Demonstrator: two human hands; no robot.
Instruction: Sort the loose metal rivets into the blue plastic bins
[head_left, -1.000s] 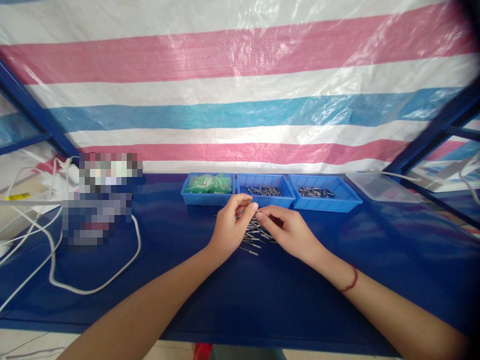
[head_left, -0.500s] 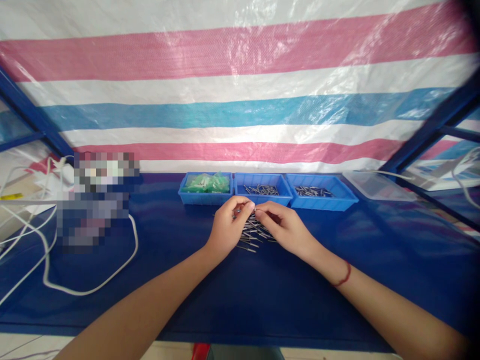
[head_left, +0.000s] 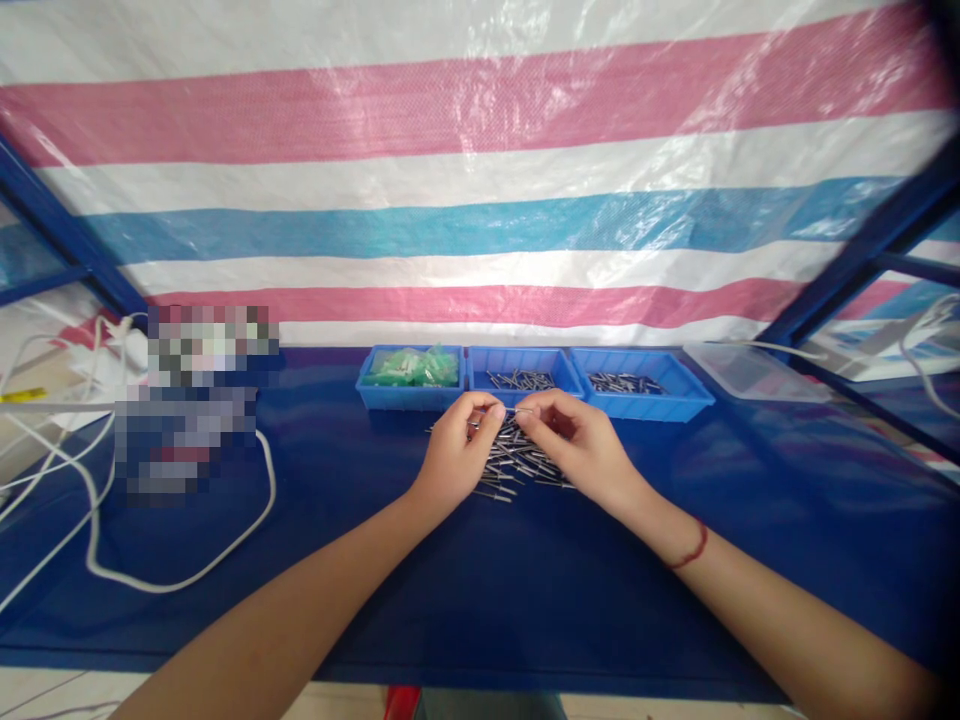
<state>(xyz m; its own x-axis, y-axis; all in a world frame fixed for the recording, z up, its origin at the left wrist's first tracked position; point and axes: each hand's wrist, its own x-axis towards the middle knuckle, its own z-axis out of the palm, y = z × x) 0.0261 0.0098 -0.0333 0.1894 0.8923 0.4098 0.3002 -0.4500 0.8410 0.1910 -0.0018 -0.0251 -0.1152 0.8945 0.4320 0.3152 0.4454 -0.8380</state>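
Over a loose pile of metal blind rivets (head_left: 517,455) on the blue table, both hands meet at the fingertips. My left hand (head_left: 459,445) is closed, thumb against forefinger, on one end of a thin rivet (head_left: 512,410). The rivet's other end sits in a pinch of my right hand (head_left: 577,440). The rivet lies roughly level, bridging the small gap between the hands. More metal shows inside the curl of the left fingers, but its count is hidden. Part of the pile is covered by both hands.
Behind the hands stand three blue bins: the left bin (head_left: 411,398) with green-and-clear bags, the middle bin (head_left: 568,372) and right bin (head_left: 652,406) with metal rivets. A clear plastic lid (head_left: 757,375) lies at right. White cables (head_left: 184,585) loop across the left side.
My right hand has shifted slightly right, away from the left, so more of the rivet and the pile shows between them. My left hand stays almost still.
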